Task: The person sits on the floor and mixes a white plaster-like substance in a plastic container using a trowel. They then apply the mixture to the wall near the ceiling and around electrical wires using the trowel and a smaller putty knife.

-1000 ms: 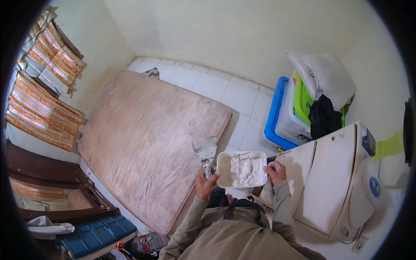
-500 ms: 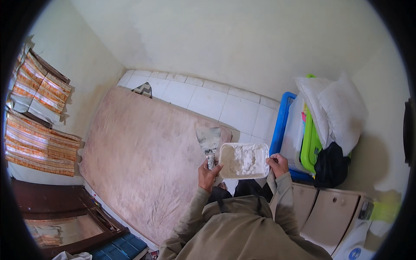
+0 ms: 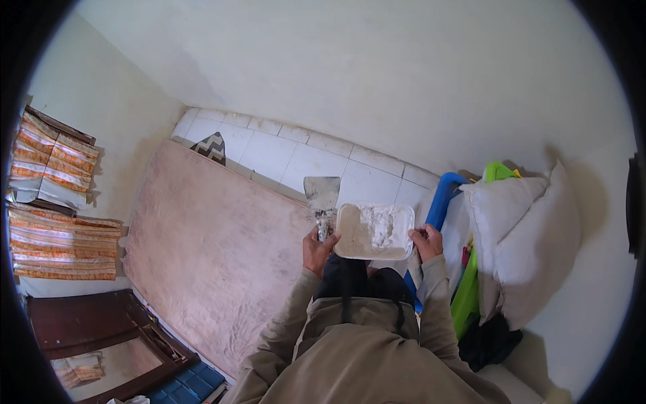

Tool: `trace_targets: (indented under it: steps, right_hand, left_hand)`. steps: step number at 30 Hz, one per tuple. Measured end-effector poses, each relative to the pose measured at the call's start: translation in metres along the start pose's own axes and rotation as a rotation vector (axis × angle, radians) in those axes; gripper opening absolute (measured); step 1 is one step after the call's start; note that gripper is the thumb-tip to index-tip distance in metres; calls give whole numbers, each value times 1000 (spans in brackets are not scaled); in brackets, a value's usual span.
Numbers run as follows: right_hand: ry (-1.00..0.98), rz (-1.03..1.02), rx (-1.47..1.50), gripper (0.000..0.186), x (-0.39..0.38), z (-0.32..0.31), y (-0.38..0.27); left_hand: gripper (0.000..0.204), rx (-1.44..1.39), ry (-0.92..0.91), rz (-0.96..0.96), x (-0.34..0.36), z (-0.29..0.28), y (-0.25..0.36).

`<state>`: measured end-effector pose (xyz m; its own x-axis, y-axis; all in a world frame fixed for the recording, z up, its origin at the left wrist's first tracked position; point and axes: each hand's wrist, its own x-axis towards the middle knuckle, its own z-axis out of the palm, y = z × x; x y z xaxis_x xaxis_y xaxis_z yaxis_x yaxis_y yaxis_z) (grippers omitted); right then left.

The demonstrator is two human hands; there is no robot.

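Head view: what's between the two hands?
The white tray of white paste spans the gap, in the head view. The left hand grips a putty knife at the tray's left edge; the right hand holds its right edge.

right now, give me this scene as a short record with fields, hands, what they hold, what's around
left hand: grips the handle of a putty knife, blade up
right hand: holds the right end of a shallow tray
tray contents: white paste heaped toward the far side
floor: pink mat on white tiles
right side: white pillow over green and blue plastic items
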<state>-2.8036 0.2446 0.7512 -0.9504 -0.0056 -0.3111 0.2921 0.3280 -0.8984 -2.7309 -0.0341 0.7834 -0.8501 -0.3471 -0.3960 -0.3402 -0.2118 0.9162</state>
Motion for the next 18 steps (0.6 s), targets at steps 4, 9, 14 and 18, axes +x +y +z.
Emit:
trace_targets:
  steps: [4,9,14,18]
  right_hand:
    - [32,-2,48,26,56,5,-4]
    - [8,43,75,27,116,18,10]
    - [-32,78,39,27,191,50,28]
    - [-66,129,133,24,254,87,84]
  left_hand:
    - [21,-20,-4,32,56,16,7]
    - [22,-26,-47,-5,122,25,15]
    - [27,60,-59,1,225,13,-36]
    - [36,222,-20,199,321,-10,-136]
